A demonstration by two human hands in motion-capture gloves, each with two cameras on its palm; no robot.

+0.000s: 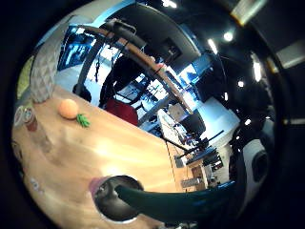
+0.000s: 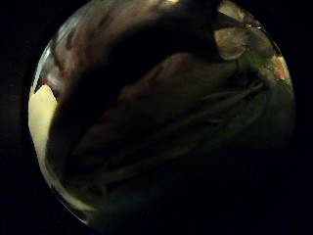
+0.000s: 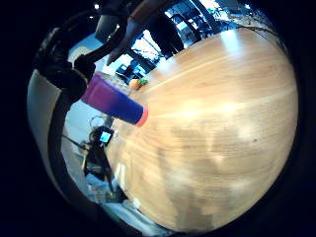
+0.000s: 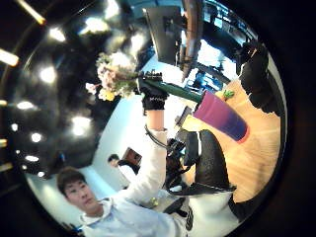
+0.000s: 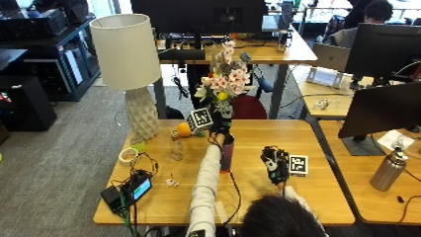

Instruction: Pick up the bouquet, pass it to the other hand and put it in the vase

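My left hand [image 5: 219,124] is raised above the wooden table [image 5: 315,197] and grips the green stems of the bouquet [image 5: 224,81], whose pink, white and yellow flowers stand upright above it. Directly below stands the purple vase [image 5: 227,154]. In the left little finger side palm view the stem ends [image 1: 181,202] reach down to the vase mouth [image 1: 112,210]. The right thumb side palm view shows the bouquet [image 4: 114,74], the left hand [image 4: 154,99] and the vase [image 4: 222,118] in one line. My right hand [image 5: 275,165] hovers open over the table to the right of the vase, holding nothing.
A white lamp [image 5: 131,64] stands at the table's back left, with an orange [image 5: 184,129] and a clear bottle [image 5: 176,148] near it. A tape roll [image 5: 127,155] and a small screen device [image 5: 135,190] lie at the left. A neighbouring desk carries a monitor [image 5: 381,108].
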